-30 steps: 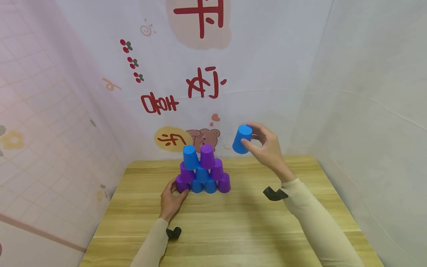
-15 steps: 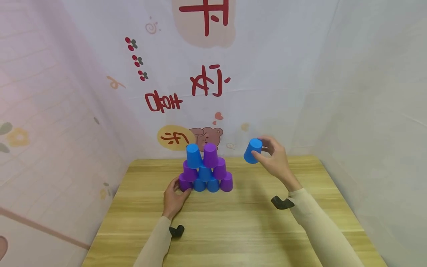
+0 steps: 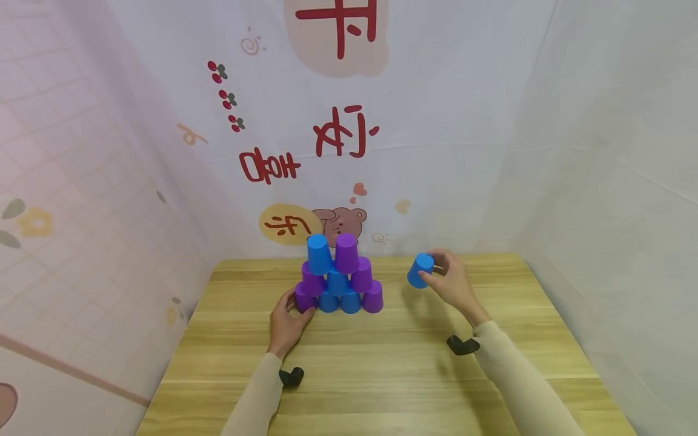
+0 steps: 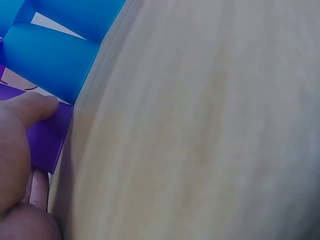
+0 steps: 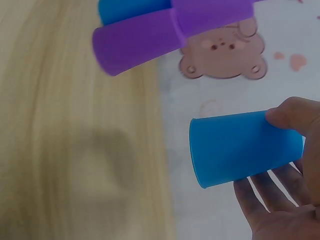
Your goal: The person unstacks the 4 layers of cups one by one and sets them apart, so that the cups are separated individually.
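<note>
- The right hand (image 3: 454, 281) pinches a lone blue cup (image 3: 420, 271), thumb on one side, fingers on the other.
- That cup is in the air, base up and slightly tilted, toward the back edge of the desk (image 3: 376, 369) and right of that edge's middle, apart from the stack.
- The left hand (image 3: 286, 324) holds the leftmost purple cup (image 3: 305, 301), its thumb lying along the near side and its other fingers on the far side, partly hidden.
- That cup ends the bottom row; beside it stand two blue cups (image 3: 328, 301), then an end purple cup (image 3: 373, 298).
- On these sits a middle row (image 3: 337, 283): purple, blue, purple.
- Two top cups (image 3: 346, 254), blue at left and purple at right, crown the stack, near the desk's back edge, left of its middle.
- Behind the back edge hangs a printed cloth (image 3: 436, 181) with a bear (image 3: 345, 225).
</note>
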`<control>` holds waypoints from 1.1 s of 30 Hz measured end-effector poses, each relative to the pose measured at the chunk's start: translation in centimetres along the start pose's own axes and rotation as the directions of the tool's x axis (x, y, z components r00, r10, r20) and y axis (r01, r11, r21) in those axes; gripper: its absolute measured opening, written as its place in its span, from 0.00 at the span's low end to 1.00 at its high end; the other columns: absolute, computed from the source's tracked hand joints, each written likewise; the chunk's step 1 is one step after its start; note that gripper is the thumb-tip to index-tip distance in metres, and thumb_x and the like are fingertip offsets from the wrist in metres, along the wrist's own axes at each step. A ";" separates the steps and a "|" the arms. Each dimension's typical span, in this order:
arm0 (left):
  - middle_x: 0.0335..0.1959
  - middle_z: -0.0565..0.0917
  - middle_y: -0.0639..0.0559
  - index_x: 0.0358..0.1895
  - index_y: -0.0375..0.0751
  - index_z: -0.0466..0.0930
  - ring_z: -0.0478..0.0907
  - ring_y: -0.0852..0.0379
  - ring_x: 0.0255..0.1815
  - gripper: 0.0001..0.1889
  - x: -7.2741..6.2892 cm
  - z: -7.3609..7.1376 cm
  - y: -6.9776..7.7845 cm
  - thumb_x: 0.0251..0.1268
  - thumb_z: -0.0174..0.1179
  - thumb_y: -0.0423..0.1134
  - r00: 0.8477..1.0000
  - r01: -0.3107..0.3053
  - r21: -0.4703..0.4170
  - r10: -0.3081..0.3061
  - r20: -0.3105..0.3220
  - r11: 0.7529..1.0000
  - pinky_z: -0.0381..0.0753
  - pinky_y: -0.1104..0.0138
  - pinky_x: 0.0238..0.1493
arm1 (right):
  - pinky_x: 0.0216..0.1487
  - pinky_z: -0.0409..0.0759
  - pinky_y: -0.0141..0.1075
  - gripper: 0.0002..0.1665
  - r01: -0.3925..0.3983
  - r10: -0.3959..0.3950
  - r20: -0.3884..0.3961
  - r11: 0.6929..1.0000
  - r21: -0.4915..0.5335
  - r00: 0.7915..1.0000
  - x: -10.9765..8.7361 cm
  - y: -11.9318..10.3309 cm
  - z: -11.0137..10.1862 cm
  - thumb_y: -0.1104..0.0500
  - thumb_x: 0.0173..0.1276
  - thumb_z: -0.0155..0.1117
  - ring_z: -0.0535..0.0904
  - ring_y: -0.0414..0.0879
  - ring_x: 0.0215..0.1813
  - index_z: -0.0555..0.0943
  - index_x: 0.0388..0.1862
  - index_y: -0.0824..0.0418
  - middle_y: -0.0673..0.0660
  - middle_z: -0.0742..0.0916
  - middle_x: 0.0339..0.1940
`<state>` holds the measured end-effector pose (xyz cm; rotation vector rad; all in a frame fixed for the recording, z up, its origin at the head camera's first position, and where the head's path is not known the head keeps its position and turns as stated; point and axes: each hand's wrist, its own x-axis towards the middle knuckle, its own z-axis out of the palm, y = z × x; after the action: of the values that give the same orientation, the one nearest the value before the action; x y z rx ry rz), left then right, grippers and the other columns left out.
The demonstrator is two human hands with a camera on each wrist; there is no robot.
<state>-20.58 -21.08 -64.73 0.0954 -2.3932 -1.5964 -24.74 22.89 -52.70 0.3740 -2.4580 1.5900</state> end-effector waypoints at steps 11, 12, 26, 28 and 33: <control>0.77 0.84 0.37 0.80 0.40 0.76 0.85 0.36 0.76 0.38 0.0 0.0 0.2 0.68 0.82 0.35 0.999 0.030 0.000 -0.030 0.015 1.000 0.82 0.43 0.82 | 0.76 0.86 0.64 0.32 -0.096 0.097 0.016 0.995 -0.031 0.995 -0.8 3.9 1.0 0.64 0.75 0.79 0.84 0.73 0.74 0.78 0.73 0.71 0.74 0.87 0.71; 0.77 0.84 0.37 0.80 0.41 0.76 0.85 0.36 0.76 0.39 0.0 0.0 0.2 0.68 0.82 0.35 0.999 0.033 -0.001 -0.033 0.017 0.999 0.82 0.43 0.83 | 0.75 0.87 0.64 0.32 -0.099 0.100 0.017 0.994 -0.034 0.995 -0.9 4.1 1.0 0.64 0.75 0.79 0.84 0.73 0.74 0.78 0.73 0.71 0.74 0.87 0.71; 0.77 0.84 0.37 0.80 0.41 0.76 0.84 0.36 0.77 0.39 -0.1 -0.3 0.1 0.67 0.82 0.34 0.999 0.036 -0.006 -0.036 0.011 0.999 0.82 0.44 0.83 | 0.76 0.86 0.63 0.32 -0.156 0.157 0.034 0.987 -0.038 0.987 -1.5 5.5 2.1 0.67 0.75 0.78 0.83 0.73 0.75 0.77 0.74 0.72 0.74 0.86 0.72; 0.77 0.84 0.37 0.80 0.41 0.76 0.85 0.36 0.76 0.39 -0.1 -0.3 0.0 0.67 0.82 0.34 0.999 0.031 -0.006 -0.031 0.011 0.999 0.82 0.44 0.83 | 0.76 0.86 0.63 0.33 -0.152 0.153 0.033 0.988 -0.033 0.988 -1.6 5.5 2.1 0.66 0.75 0.79 0.83 0.74 0.76 0.77 0.74 0.72 0.74 0.86 0.72; 0.76 0.84 0.36 0.79 0.40 0.76 0.85 0.36 0.75 0.39 -0.1 -0.4 0.0 0.67 0.82 0.34 1.000 0.018 -0.005 -0.018 0.018 1.000 0.83 0.44 0.82 | 0.76 0.86 0.65 0.33 -0.141 0.142 0.028 0.989 -0.046 0.989 -1.9 5.6 2.2 0.66 0.76 0.78 0.83 0.75 0.76 0.77 0.75 0.72 0.75 0.85 0.72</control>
<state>-20.36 -21.40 -64.66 0.1024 -2.4080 -1.6179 -24.68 23.28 -58.97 0.2237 -2.5906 1.5909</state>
